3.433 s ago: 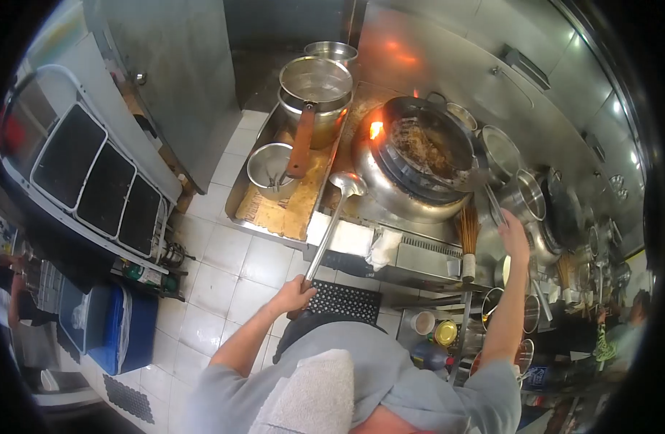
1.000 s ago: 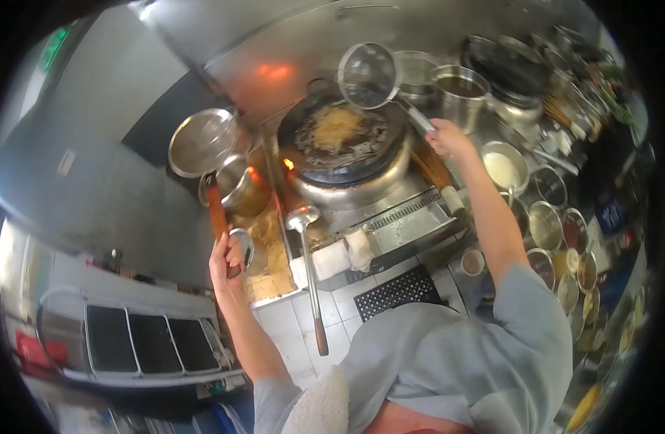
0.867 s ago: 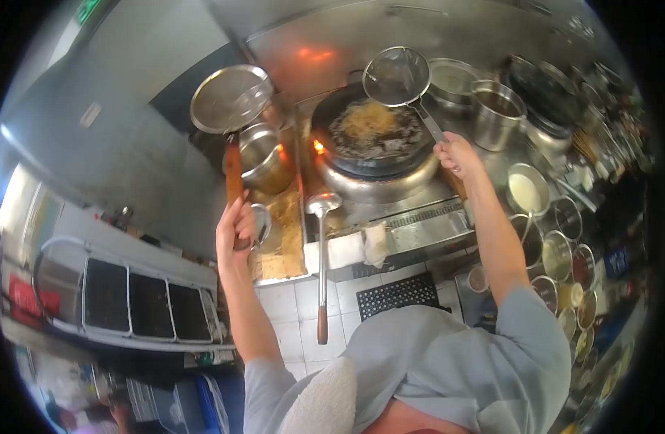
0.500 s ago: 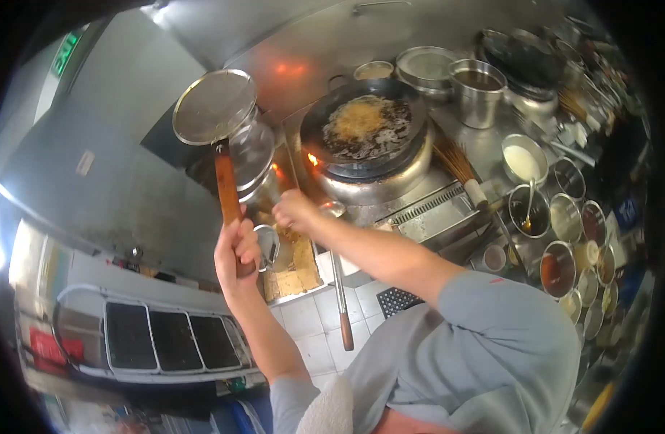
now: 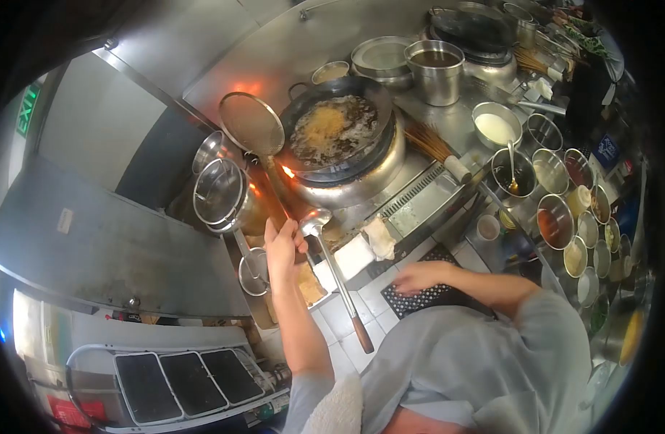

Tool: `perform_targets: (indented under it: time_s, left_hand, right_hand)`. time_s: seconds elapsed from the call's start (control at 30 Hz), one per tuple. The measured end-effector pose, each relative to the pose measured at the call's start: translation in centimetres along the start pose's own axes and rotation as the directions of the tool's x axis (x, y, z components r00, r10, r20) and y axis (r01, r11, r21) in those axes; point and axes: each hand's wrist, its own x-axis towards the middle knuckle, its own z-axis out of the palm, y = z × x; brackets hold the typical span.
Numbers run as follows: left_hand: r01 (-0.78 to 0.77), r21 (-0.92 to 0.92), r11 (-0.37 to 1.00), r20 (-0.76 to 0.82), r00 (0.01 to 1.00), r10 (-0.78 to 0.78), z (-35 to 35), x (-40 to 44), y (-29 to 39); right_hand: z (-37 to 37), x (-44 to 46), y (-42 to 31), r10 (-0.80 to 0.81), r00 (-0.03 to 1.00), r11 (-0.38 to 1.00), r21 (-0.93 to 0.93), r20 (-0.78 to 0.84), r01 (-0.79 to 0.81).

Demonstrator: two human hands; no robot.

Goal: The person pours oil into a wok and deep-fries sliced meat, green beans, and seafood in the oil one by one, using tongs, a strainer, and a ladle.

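My left hand (image 5: 282, 253) is closed round the handle of a round mesh strainer (image 5: 251, 124). The strainer's mesh is beside the left rim of a black wok (image 5: 379, 148), where golden bits (image 5: 325, 124) bubble in dark oil. Close to this hand, a ladle (image 5: 332, 267) rests with its bowl on the stove edge and its brown-tipped handle sticking out over the floor. My right hand (image 5: 423, 278) hangs in front of my body with its fingers loosely stretched, holding nothing. Flame shows at the wok's lower left.
Left of the stove stand a metal pot with a wire strainer (image 5: 220, 192) and a smaller pan (image 5: 254, 271). A bamboo brush (image 5: 430, 141) lies right of the wok. Behind is a steel pot of dark liquid (image 5: 435, 76); several sauce bowls (image 5: 555, 220) line the right.
The strainer has swung right and down towards the wok, with my left hand moving right. My right hand has pulled back from beside the left one, down and to the right.
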Motion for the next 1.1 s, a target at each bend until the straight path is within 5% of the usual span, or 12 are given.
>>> perform_targets:
  time_s: [0.1, 0.2, 0.27, 0.33, 0.4, 0.47, 0.57, 0.7, 0.8, 0.83, 1.07, 1.1]
  left_hand:
    - [0.038, 0.103, 0.994, -0.052, 0.998, -0.033, 1.1, 4.5, -2.4]
    - [0.026, 0.264, 0.964, -0.071, 0.997, -0.008, 2.0, 9.0, -4.1]
    - [0.028, 0.327, 0.944, -0.073, 0.997, -0.004, 2.9, 10.3, -4.4]
    - [0.127, 0.149, 0.981, 0.033, 0.991, -0.133, 2.5, 12.4, -4.9]
    - [0.292, -0.050, 0.955, 0.178, 0.944, -0.279, 2.6, 13.7, -4.7]
    - [0.434, -0.264, 0.861, 0.245, 0.894, -0.375, 3.0, 14.4, -4.9]
    - [0.520, -0.430, 0.738, 0.353, 0.849, -0.393, 3.5, 14.0, -5.6]
    - [0.453, -0.387, 0.803, 0.273, 0.888, -0.369, 5.6, 9.8, -5.1]
    - [0.316, -0.180, 0.932, 0.164, 0.943, -0.288, 7.1, 6.2, -4.2]
    - [0.270, -0.085, 0.959, 0.131, 0.957, -0.257, 7.5, 5.3, -3.9]
    - [0.090, 0.303, 0.949, -0.097, 0.993, -0.063, 7.3, 4.6, -4.6]
    - [0.073, 0.349, 0.934, -0.124, 0.992, -0.031, 6.4, 4.5, -4.8]
  right_hand:
    - [2.1, -12.0, 8.1, 0.319, 0.781, 0.946, 0.235, -0.537, -0.224]
    - [6.2, -22.0, 15.8, 0.611, 0.469, 0.789, 0.440, -0.637, -0.430]
    - [10.1, -27.0, 20.6, 0.511, 0.484, 0.725, 0.053, -0.710, -0.687]
    - [14.0, -30.9, 29.2, 0.388, 0.841, 0.420, -0.740, -0.377, -0.526]
    - [18.0, -32.5, 32.8, 0.513, 0.801, 0.518, -0.633, -0.308, -0.575]
    - [21.0, -32.7, 35.1, 0.844, 0.422, 0.510, 0.248, -0.332, -0.824]
    - [21.9, -32.7, 38.6, 0.912, 0.340, 0.411, 0.474, -0.232, -0.779]
    - [20.8, -33.1, 42.3, 0.913, 0.298, 0.404, 0.507, -0.279, -0.762]
    - [18.6, -33.4, 47.1, 0.957, 0.277, 0.257, 0.675, -0.080, -0.692]
    - [17.5, -33.8, 46.4, 0.932, 0.305, 0.357, 0.652, -0.198, -0.668]
    - [11.4, -31.8, 51.7, 0.717, 0.252, 0.568, 0.336, -0.650, -0.751]
    - [11.0, -30.9, 51.5, 0.645, 0.434, 0.580, 0.032, -0.629, -0.814]
